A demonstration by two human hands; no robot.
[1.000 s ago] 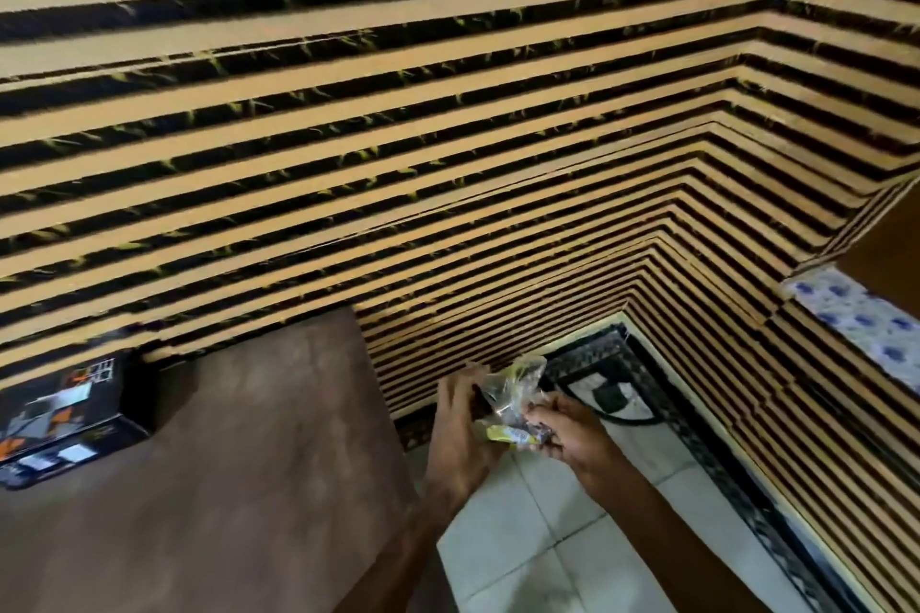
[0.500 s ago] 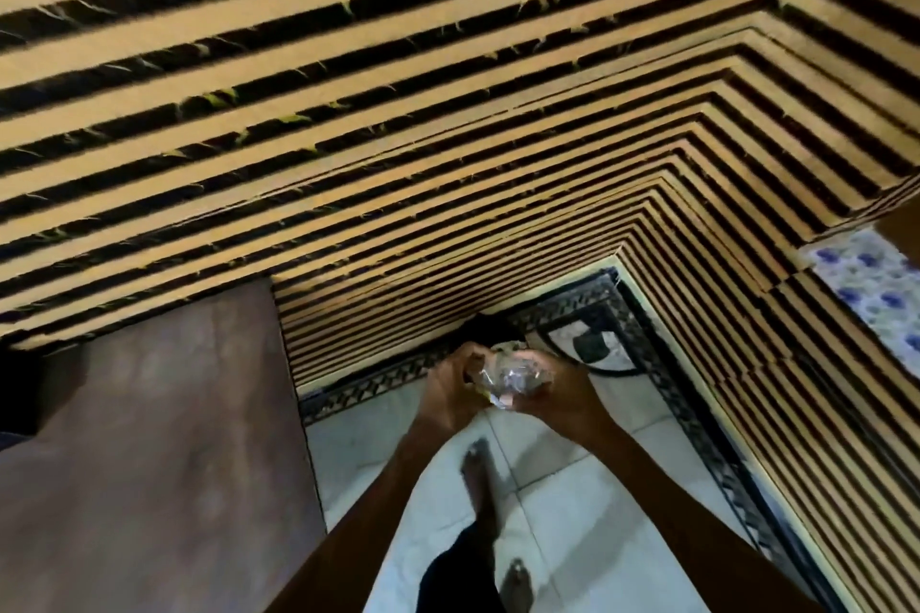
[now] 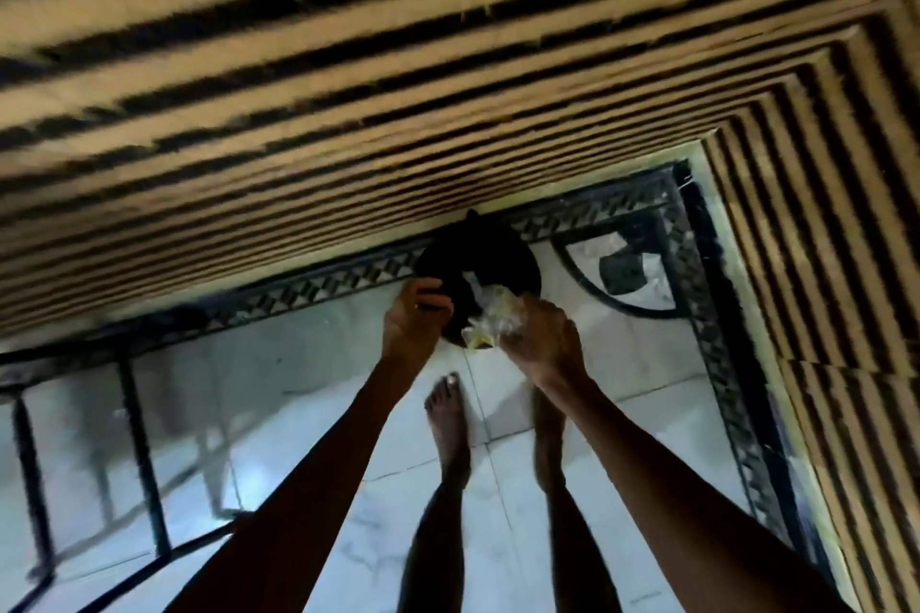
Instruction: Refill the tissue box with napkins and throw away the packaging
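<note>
The crumpled clear plastic packaging [image 3: 490,321] with yellow print is bunched in my right hand [image 3: 540,339], just over the near edge of a round black bin [image 3: 478,254]. The bin stands on the floor against the striped wall. My left hand [image 3: 415,314] is at the bin's left edge with its fingers curled on the dark rim or lid; I cannot tell which. No tissue box or napkins are in view. The picture is blurred.
A wall of tan and black stripes [image 3: 348,90] meets a second striped wall in the corner at right. White floor tiles [image 3: 298,363] have a black patterned border. My bare feet [image 3: 448,413] stand just short of the bin. Black table legs [image 3: 144,453] stand at left.
The view has tipped down to the floor and the brown tabletop has left the frame. My left hand let go of the packaging and took hold of the bin's edge; my right hand keeps the packaging.
</note>
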